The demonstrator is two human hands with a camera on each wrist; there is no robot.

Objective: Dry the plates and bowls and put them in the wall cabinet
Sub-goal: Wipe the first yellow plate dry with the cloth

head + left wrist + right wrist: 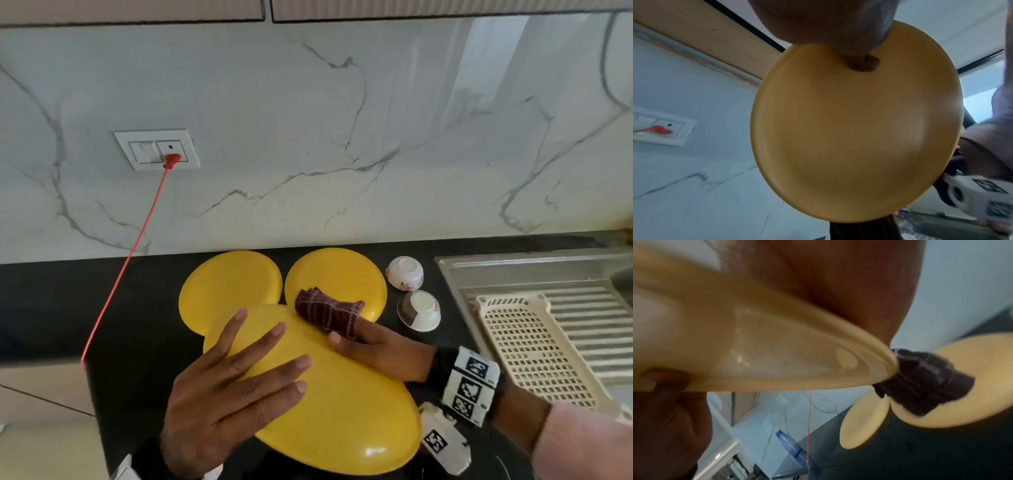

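In the head view, lower centre, the left hand (pixel 233 387) lay spread, fingers straight, on a glossy round yellow plate (pixel 346 421); the right hand (pixel 376 349) pinched a ribbed maroon cloth (pixel 329 313) at its rim. The left-wrist view showed the plate's (pixel 857 129) smooth disc, thumb (pixel 863 64) hooked over. The right-wrist view: blurred rim, cloth (pixel 920 381) bunched right.

Bright, even daylight fills the head view, with a small glare spot on the yellow plate (pixel 342 411) just right of the left hand (pixel 222 387). Wrist views are dimmer, soft and motion-blurred, bowed at edges.
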